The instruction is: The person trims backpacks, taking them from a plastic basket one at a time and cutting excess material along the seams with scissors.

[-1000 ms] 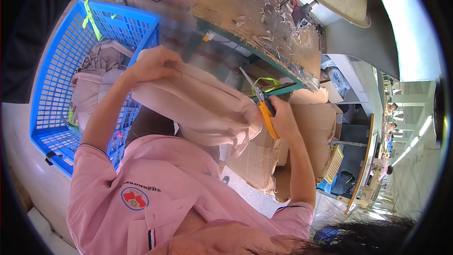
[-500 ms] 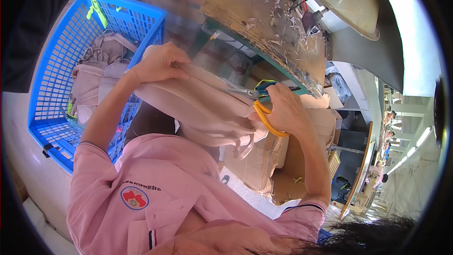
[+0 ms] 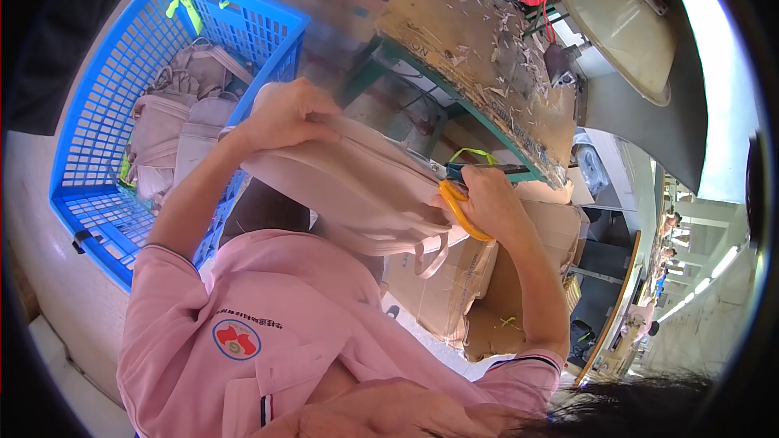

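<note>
A pale pinkish-beige fabric bag (image 3: pixel 341 186) is stretched across my lap in front of my shirt. My left hand (image 3: pixel 294 116) pinches its upper left edge between thumb and fingers. In my right hand (image 3: pixel 489 201) is a pair of scissors (image 3: pixel 461 212) with an orange-yellow handle loop and a dark second handle. Their blades lie along the bag's upper right edge and are mostly hidden from view. Below that hand, a fabric loop hangs from the bag's lower right end.
A blue plastic basket (image 3: pixel 71 126) on the left holds several similar beige bags (image 3: pixel 162 126). Ahead stands a worktable (image 3: pixel 454 40) strewn with scraps, with a lamp shade (image 3: pixel 625 32) over its right side. Cardboard boxes (image 3: pixel 438 276) stand at the lower right.
My right hand and the scissors have shifted slightly down and right, and the blades show less against the bag. My left hand keeps its pinch on the bag. The whole view has tilted slightly.
</note>
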`<state>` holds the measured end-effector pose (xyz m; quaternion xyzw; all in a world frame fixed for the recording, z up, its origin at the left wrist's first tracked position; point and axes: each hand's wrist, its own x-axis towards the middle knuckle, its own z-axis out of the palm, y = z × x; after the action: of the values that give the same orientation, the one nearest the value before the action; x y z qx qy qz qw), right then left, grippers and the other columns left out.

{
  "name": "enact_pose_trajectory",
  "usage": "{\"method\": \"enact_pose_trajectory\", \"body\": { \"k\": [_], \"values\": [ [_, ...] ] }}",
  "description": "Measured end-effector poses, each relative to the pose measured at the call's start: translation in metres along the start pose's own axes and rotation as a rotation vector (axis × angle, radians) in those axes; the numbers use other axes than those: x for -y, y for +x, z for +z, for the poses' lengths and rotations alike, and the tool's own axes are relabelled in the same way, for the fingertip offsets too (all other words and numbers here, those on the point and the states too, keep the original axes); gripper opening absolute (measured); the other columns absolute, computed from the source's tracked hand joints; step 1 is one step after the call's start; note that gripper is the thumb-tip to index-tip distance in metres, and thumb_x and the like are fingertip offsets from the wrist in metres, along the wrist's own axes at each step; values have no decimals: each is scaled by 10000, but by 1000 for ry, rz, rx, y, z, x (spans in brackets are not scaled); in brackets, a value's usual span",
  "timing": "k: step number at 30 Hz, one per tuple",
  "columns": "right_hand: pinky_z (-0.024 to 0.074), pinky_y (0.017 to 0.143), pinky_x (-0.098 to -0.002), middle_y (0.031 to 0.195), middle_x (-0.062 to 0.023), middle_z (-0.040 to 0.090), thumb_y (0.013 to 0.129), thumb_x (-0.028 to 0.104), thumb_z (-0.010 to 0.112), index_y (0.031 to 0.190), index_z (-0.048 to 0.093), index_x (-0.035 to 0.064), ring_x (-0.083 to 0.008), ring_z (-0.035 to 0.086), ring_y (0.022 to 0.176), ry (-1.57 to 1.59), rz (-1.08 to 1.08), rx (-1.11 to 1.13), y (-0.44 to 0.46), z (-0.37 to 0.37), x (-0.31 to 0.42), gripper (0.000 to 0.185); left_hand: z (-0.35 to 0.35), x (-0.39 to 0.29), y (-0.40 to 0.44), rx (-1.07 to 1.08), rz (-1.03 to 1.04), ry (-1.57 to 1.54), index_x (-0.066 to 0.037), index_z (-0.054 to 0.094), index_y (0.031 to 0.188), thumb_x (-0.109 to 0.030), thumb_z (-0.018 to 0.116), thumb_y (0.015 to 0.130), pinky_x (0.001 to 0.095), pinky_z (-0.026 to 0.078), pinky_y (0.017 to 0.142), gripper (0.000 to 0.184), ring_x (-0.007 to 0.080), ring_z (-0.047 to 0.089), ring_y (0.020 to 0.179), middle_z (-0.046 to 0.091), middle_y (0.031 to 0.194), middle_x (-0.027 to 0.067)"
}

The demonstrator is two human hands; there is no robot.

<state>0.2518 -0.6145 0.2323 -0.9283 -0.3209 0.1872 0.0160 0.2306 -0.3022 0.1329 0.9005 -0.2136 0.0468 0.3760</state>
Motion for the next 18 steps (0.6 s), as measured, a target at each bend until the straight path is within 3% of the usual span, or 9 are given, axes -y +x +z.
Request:
{"method": "enact_pose_trajectory", "body": {
  "k": [3,6,8,11,18],
  "values": [
    [450,643,-418,676,-227,568,699,590,602,678,518,-34,-374,575,660,-21,24,-13,1,-2,2,630,1,-1,-1,-4,-8,-7,-145,654,831,-286,695,639,324,436,638,242,225,564,793,619,813,0],
    [408,623,-417,720,-193,550,670,441,696,700,490,-17,-377,525,698,33,103,3,3,-9,10,503,-2,-6,-1,-8,-7,-12,-138,651,818,-280,695,642,328,430,646,230,235,561,771,611,790,11],
    [404,615,-409,715,-185,545,662,444,699,712,490,-15,-370,522,686,29,62,12,7,-11,12,506,-2,-10,-1,-15,27,-16,-122,646,808,-264,694,647,334,421,666,220,246,556,755,602,769,29],
    [398,605,-398,693,-173,535,653,450,702,704,490,-15,-354,515,660,45,-10,-1,12,-12,14,514,0,-12,0,-123,159,-92,-95,628,752,-184,741,586,297,390,638,220,194,518,679,522,638,10],
    [389,591,-375,654,-156,520,644,448,709,684,515,-10,-313,502,622,162,32,157,25,-8,18,499,-3,-15,-8,-112,155,-67,-95,623,773,-191,712,625,316,379,670,198,215,526,673,530,656,29]
  ]
}}
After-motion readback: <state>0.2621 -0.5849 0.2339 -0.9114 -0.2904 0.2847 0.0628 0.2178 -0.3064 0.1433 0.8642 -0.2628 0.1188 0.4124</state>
